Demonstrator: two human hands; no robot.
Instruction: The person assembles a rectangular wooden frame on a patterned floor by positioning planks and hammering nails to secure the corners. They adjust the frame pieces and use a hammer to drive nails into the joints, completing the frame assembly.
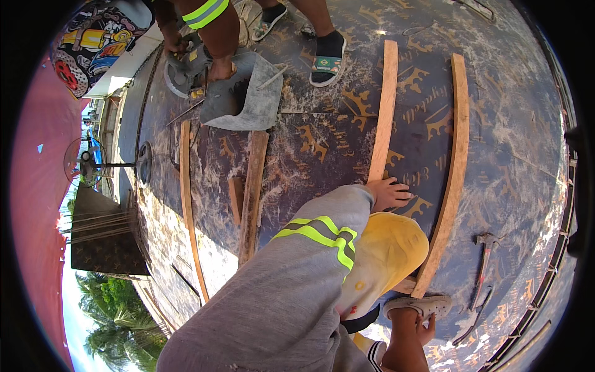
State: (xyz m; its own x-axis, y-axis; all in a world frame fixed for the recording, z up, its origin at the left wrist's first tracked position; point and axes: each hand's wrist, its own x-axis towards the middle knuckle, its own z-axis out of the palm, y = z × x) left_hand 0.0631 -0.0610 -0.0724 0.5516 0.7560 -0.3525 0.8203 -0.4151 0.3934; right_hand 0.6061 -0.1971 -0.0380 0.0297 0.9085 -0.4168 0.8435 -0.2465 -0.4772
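Note:
Neither of my own hands is in the picture. Crouched low in front, a co-worker in a grey long-sleeved shirt (266, 297) with reflective bands and a yellow head cover (393, 245) has one hand (390, 193) at the lower end of a wooden strip (385, 105). The other hand (426, 328) is beside the co-worker's clog (421, 305). A second, longer wooden strip (458, 124) curves down the right, its lower end near that clog. At the top left, another person's hands (220, 69) are at a circular saw (186, 71) beside a bent grey sheet (263, 93).
Dark printed panels (508, 161) cover the floor. A claw hammer (482, 266) and a dark bar (472, 319) lie at the right. More wooden strips (188, 186) and a short offcut (236, 199) lie left of centre. A fan (87, 162) stands at the far left.

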